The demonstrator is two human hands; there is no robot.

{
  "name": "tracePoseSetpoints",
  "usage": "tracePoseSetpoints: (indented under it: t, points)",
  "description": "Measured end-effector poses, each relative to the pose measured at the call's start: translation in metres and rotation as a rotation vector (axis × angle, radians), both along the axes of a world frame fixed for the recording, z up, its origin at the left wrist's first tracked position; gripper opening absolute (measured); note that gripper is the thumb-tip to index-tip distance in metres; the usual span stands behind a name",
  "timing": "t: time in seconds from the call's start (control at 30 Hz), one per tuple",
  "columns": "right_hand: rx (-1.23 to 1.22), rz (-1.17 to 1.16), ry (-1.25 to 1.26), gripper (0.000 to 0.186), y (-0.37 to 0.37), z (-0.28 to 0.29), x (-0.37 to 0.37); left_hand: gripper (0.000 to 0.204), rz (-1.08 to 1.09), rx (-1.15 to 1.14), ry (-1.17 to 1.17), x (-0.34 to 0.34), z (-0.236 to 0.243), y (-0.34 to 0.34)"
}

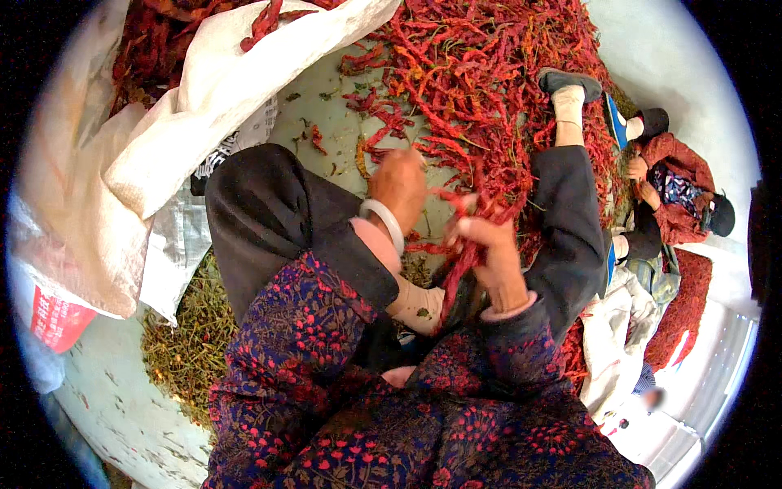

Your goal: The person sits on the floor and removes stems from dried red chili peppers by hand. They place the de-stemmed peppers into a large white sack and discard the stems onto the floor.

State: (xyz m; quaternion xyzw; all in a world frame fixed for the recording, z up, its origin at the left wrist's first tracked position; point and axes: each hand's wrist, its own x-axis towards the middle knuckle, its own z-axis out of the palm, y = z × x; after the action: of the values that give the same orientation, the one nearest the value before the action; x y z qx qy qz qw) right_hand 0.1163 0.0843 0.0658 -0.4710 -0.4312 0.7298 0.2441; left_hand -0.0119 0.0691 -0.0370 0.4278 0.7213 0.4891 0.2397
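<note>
My left hand [397, 187], with a white bangle at its wrist, is raised above the pale floor [318, 106] beside the pile of dried red chilies [464, 73]; its fingers are curled, and what they hold, if anything, is hidden. My right hand [490, 248] is closed on a few long red chilies [456, 277], slightly blurred, to the right of my left hand and over my lap. Loose chilies lie just beyond both hands, between my legs.
White sacks [179, 138] lie at the left, above a heap of stems [183, 359]. My outstretched right leg [562, 212] borders the pile. A co-worker [676, 179] sits at the right; behind are another sack [611, 342] and more chilies [680, 301].
</note>
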Motion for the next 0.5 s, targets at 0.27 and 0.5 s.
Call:
tracePoseSetpoints:
  t: [0.27,0.5]
  points:
    - [0.238,0.374,-0.393,0.026,0.085,0.022,-0.019,0.013,-0.771,-0.264,0.163,0.043,0.021,-0.042]
    - [0.915,0.82,-0.671,0.038,0.089,-0.058,-0.075,0.016,-0.868,-0.354,0.145,0.038,0.02,-0.04]
